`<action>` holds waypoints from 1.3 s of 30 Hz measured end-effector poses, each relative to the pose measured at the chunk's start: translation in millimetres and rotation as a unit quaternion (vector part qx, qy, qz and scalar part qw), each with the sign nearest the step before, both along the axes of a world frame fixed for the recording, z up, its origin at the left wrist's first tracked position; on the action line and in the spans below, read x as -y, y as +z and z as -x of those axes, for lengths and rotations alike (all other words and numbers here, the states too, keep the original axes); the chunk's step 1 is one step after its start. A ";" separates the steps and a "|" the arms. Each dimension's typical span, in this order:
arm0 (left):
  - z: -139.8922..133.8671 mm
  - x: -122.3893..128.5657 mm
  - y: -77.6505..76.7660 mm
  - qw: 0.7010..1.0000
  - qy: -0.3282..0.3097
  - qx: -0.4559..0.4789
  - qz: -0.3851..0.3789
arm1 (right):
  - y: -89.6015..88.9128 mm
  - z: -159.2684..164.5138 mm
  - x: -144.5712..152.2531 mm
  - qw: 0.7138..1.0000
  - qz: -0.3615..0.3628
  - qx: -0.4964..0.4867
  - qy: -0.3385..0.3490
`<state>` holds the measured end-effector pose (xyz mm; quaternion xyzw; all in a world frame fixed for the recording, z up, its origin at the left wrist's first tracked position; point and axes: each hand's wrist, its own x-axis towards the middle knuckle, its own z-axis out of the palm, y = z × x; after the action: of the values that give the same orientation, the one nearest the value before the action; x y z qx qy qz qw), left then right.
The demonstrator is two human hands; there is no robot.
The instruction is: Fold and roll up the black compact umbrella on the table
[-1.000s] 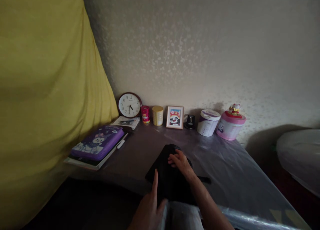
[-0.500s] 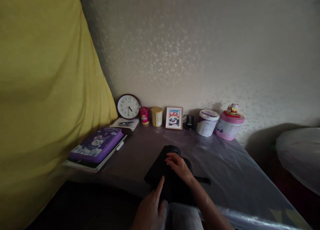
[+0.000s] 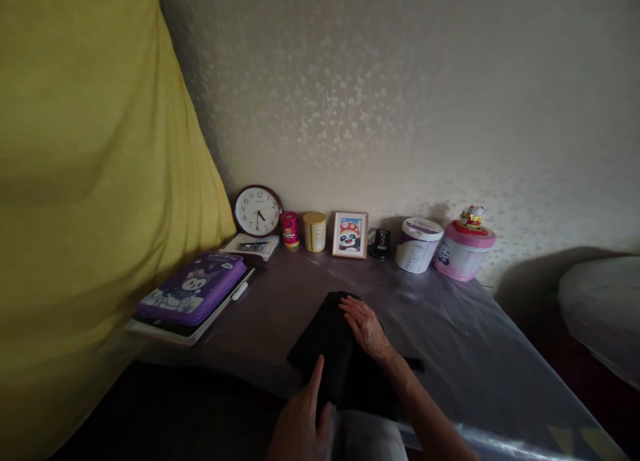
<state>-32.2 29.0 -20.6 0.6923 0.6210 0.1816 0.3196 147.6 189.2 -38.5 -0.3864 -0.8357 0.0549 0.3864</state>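
Note:
A black folded fabric item [image 3: 320, 337] lies near the front edge of the table, with a narrow black strap [image 3: 414, 363] sticking out on its right. My right hand [image 3: 364, 324] rests flat on its upper right part, fingers stretched out and close together. At its near left side is my left hand [image 3: 303, 417], index finger extended over the fabric and thumb apart from it. The other fingers of the left hand are hidden. What kind of item the dark fabric is cannot be made out.
A purple case [image 3: 193, 291] lies on books at the left, beside a yellow curtain [image 3: 100, 147]. Along the wall stand a clock [image 3: 258, 211], a pink can [image 3: 289, 231], a yellow-lidded can [image 3: 315, 233], a picture frame [image 3: 350, 235], a white tub [image 3: 419, 246] and a pink tub [image 3: 463, 251].
My right hand has gone from raised, curled fingers to lying flat on the black fabric, slightly to the right. The fabric's top looks flatter. My left hand has barely moved.

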 end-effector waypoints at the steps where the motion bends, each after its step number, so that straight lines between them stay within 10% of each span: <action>1: 0.1 0.1 0.6 1.000 0.000 0.004 0.003 | 1.1 -1.0 -6.1 1.000 -0.005 0.000 -0.021; 5: 0.9 -0.4 0.7 1.000 0.007 0.014 0.013 | 15.6 0.5 1.7 0.996 -0.024 -0.031 -0.086; 11: 0.5 0.2 -3.0 0.999 0.003 0.033 -0.009 | 20.3 14.6 38.8 0.997 0.008 0.042 0.071; 17: 3.4 -1.3 -8.0 0.999 0.009 0.045 -0.023 | 5.9 -6.9 2.0 0.994 0.031 -0.060 -0.088; 23: 8.8 -14.0 -13.5 0.998 0.019 0.047 -0.041 | -0.4 -59.2 6.6 0.936 0.188 -0.183 -0.235; 31: 9.2 -13.4 -7.8 0.997 0.040 0.061 -0.025 | -5.4 -59.5 32.9 0.844 0.406 -0.293 -0.192; 39: 11.6 -14.0 -8.0 0.994 0.039 0.097 -0.022 | -14.4 -48.7 27.5 0.927 0.234 -0.116 -0.270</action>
<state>-43.8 43.0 -28.6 0.6536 0.6094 0.2741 0.3553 196.3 161.7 -52.9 -0.6677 -0.6124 0.1867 0.3799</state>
